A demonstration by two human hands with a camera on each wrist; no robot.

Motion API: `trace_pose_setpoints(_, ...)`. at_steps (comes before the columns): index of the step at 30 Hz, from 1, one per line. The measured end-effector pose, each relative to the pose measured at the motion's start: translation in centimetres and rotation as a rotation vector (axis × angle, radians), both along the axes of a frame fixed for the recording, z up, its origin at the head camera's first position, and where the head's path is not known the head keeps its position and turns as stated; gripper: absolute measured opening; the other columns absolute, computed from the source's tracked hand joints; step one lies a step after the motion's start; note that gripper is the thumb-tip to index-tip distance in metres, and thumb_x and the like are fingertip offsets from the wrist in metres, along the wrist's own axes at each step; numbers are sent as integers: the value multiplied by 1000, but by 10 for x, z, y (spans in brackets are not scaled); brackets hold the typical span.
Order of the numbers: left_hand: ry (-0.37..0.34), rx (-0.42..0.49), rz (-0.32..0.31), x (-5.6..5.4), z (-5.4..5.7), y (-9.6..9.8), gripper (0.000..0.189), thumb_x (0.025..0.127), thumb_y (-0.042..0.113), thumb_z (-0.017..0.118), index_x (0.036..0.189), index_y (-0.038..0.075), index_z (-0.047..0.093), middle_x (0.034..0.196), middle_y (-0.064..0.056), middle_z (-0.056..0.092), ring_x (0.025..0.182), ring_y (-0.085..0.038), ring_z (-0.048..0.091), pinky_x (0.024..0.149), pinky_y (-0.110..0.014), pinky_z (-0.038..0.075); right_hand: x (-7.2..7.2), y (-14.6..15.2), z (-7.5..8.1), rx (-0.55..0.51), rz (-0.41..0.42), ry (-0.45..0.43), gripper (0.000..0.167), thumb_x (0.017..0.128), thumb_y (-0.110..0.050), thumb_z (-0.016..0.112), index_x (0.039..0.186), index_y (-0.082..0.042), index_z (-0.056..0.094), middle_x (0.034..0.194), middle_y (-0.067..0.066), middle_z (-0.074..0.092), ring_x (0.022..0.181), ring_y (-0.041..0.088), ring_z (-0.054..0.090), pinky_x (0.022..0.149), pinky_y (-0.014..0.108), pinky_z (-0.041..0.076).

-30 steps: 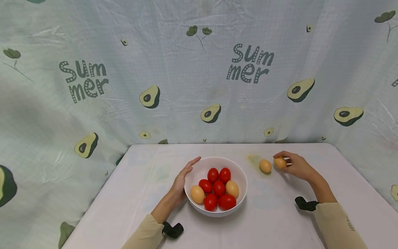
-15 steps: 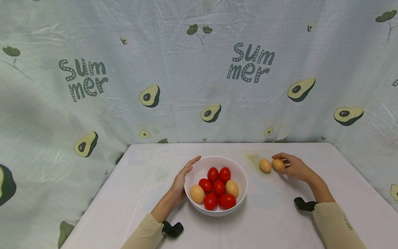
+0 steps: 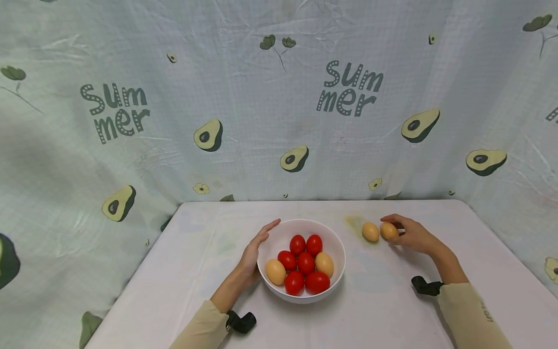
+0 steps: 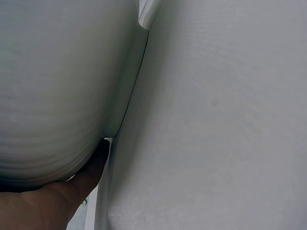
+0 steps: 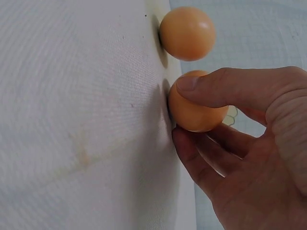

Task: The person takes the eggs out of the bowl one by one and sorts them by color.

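Observation:
A white bowl (image 3: 303,299) holds several glossy red egg-shaped pieces (image 3: 306,263) and two tan eggs (image 3: 324,264). Against the bowl's left side rests my left hand (image 3: 250,257), its fingers stretched along the outer wall. In the left wrist view a digit (image 4: 91,175) touches the bowl (image 4: 57,96). To the right of the bowl, my right hand (image 3: 411,235) pinches a tan egg (image 5: 199,111) between thumb and fingers, at or just above the tabletop; I cannot tell which. Another tan egg (image 3: 370,231) lies close to its left, with a small gap between them.
The table has a pale cloth (image 3: 375,310) with a yellowish stain (image 3: 355,224) near the lone egg. Behind the table hangs a curtain (image 3: 244,97) printed with avocados and lettering. A black camera mount (image 3: 427,286) sits at my right wrist, another (image 3: 241,322) at my left.
Over the first half second my right hand shifts the pinched egg slightly left and down, closer to the lone egg. Since then it has stayed nearly still. The left hand and bowl stay put.

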State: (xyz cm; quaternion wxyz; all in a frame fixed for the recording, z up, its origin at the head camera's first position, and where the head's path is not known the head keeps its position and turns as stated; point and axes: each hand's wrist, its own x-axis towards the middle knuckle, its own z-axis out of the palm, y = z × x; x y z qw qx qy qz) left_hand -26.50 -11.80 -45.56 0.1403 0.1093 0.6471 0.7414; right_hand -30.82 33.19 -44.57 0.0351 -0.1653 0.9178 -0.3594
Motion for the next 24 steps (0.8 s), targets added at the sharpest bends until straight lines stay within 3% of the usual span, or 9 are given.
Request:
trace_pose_setpoints(10,1,17,4,-1,-1,0,56,108,28,22,163,22,33,172,-5,26,155,-35,32,130,-54,21,0,1,1,5,14,20,64,85,-9,79,141,7,53,135,31,60,127,50,57,96,51,55)
trace_pose_setpoints(19,13,-3,-6,0,-1,0,56,108,30,22,163,26,33,172,-4,25,154,-33,33,130,-51,24,1,3,8,18,-27,-32,73,86,-22,82,145,5,49,145,33,53,132,53,52,104,64,50)
trace_pose_setpoints(24,-1,1,4,1,-1,0,56,108,29,21,162,26,33,171,-3,28,154,-32,34,130,-52,23,5,0,19,51,-48,-37,78,87,-30,82,148,2,47,151,31,49,137,53,47,105,64,50)
